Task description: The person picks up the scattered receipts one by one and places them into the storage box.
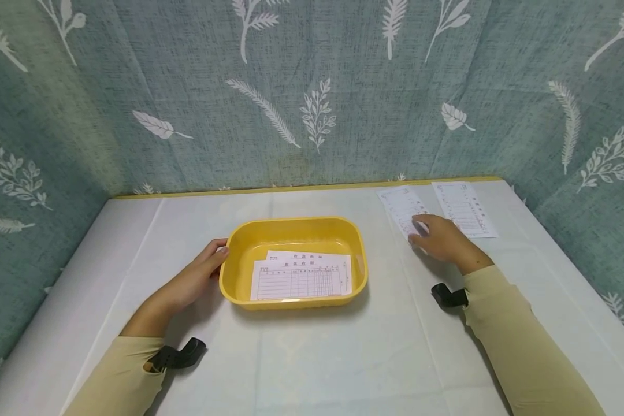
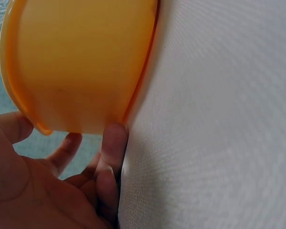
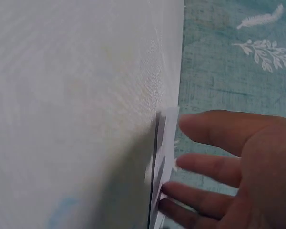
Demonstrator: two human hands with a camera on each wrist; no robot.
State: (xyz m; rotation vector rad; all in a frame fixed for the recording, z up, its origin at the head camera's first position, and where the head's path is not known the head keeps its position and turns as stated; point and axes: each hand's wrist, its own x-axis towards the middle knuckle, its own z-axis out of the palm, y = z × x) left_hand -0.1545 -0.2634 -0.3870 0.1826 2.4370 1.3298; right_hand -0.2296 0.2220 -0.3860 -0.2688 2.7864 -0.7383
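A yellow plastic basin point(image 1: 293, 226) stands mid-table with printed receipt slips point(image 1: 299, 280) lying overlapped in it. My left hand point(image 1: 200, 271) holds the basin's left end. In the left wrist view, the thumb point(image 2: 19, 126) is at the basin's rim and the other fingers are against its outer wall, low by the tabletop. At the right, my right hand point(image 1: 439, 237) is over the near end of a loose receipt slip point(image 1: 403, 202). In the right wrist view, its fingers are spread, with the lower fingertips at the slip's surface point(image 3: 166, 143).
Another printed slip point(image 1: 463, 208) lies at the back right, beside the right hand. White cloth point(image 1: 312, 352) covers the table. Green leaf-patterned fabric point(image 1: 291, 115) rises behind it and along both sides. A black wrist strap point(image 1: 179, 355) sticks out from the left sleeve; the right sleeve has one too.
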